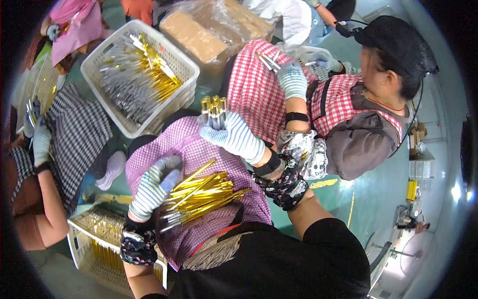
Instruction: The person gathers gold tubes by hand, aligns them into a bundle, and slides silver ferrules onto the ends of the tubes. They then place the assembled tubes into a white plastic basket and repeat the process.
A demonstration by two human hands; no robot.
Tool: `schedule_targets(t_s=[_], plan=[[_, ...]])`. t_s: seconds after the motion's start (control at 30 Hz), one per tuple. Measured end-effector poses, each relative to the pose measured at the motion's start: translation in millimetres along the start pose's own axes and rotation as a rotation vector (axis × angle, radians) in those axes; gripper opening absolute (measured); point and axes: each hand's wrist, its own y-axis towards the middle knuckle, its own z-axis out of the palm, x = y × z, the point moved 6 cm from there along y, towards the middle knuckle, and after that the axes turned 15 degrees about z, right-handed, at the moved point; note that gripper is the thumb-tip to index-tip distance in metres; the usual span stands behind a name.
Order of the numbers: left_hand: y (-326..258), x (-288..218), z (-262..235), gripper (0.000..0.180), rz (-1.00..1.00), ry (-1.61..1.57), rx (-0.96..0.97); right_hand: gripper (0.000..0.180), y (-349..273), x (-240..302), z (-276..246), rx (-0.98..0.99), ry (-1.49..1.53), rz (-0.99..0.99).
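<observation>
My right hand (233, 138), in a white, blue-striped glove, is closed around an upright bundle of slim metallic sticks (214, 112) with gold ends and dark and silver shafts. Over my lap, my left hand (155, 187) wears a matching glove. Its fingers are loosely curled, apart from the thumb, with nothing visible between them. Beside that hand a loose pile of thin gold sticks (206, 194), some with silver ends, lies across my pink checked apron (254, 212). The sticks point in slightly different directions.
Ahead to the left stands a white plastic basket (92, 74) of silver and gold sticks. Another basket (74, 244) is by my left forearm. Co-workers sit close on both sides; the right one's gloved hand (292, 79) holds white sticks. Plastic-wrapped cardboard boxes (194, 37) lie beyond.
</observation>
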Motion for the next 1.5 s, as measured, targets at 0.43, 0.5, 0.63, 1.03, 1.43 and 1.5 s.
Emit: schedule_targets(t_s=[0.43, 0.5, 0.63, 1.03, 1.43, 1.5], plan=[[17.8, 22.3, -9.0, 0.026, 0.057, 0.021, 0.166, 0.021, 29.6, -50.3, 31.6, 0.030, -0.097, -0.111], [17.0, 28.0, -11.9, 0.024, 0.093, 0.003, 0.163, 0.018, 38.4, -55.6, 33.4, 0.034, -0.064, -0.077], [27.4, 17.9, -4.7, 0.021, 0.204, 0.039, 0.202, 0.017, 27.7, -45.3, 22.3, 0.013, 0.034, -0.007], [22.6, 22.7, -2.2, 0.020, 0.167, 0.044, 0.169, 0.017, 33.2, -53.1, 23.9, -0.005, -0.038, -0.064], [21.7, 23.7, -0.1, 0.024, 0.143, -0.010, 0.150, 0.014, 24.9, -47.6, 27.0, 0.033, 0.138, 0.033], [22.2, 24.0, -1.8, 0.024, 0.170, -0.005, 0.142, 0.014, 40.0, -66.2, 25.9, 0.042, 0.099, 0.026]])
